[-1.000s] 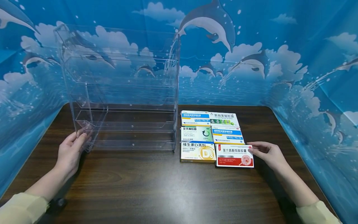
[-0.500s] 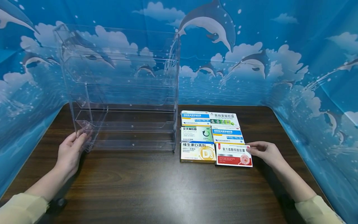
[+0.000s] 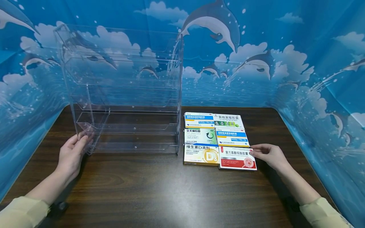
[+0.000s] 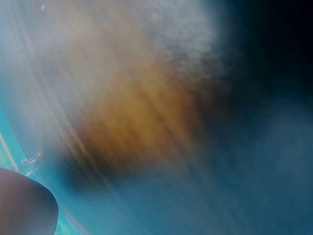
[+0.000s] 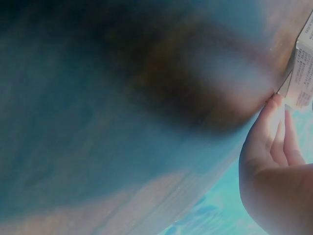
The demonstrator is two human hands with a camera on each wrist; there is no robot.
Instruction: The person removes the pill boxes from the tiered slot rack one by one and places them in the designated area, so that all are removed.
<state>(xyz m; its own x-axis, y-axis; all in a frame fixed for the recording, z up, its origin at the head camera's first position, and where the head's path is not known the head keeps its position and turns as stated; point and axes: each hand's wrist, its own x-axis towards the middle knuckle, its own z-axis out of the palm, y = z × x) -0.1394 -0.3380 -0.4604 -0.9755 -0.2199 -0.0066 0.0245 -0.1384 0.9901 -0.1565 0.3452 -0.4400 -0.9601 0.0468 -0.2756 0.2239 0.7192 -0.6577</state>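
Note:
At the lower left front corner of a clear plastic tiered rack (image 3: 137,148), my left hand (image 3: 69,155) pinches the edge between thumb and fingers. My right hand (image 3: 268,155) holds the right end of a red and white medicine box (image 3: 235,160), thumb on top near its upper corner. This box lies flat at the front right of a block of medicine boxes, right beside the yellow and white vitamin D box (image 3: 201,155). In the right wrist view the fingers (image 5: 275,122) reach to a white box's end (image 5: 301,78). The left wrist view is mostly blurred.
Behind the front pair lie a green and white box (image 3: 199,136), two blue and white boxes (image 3: 231,138) and a white-green box (image 3: 228,121). The rack stands tall just left of them. A dolphin-print curtain (image 3: 242,82) surrounds the dark wooden table (image 3: 137,190).
My right hand has slid the red and white box slightly to the left, closer against the vitamin D box. My left hand stays in place on the rack.

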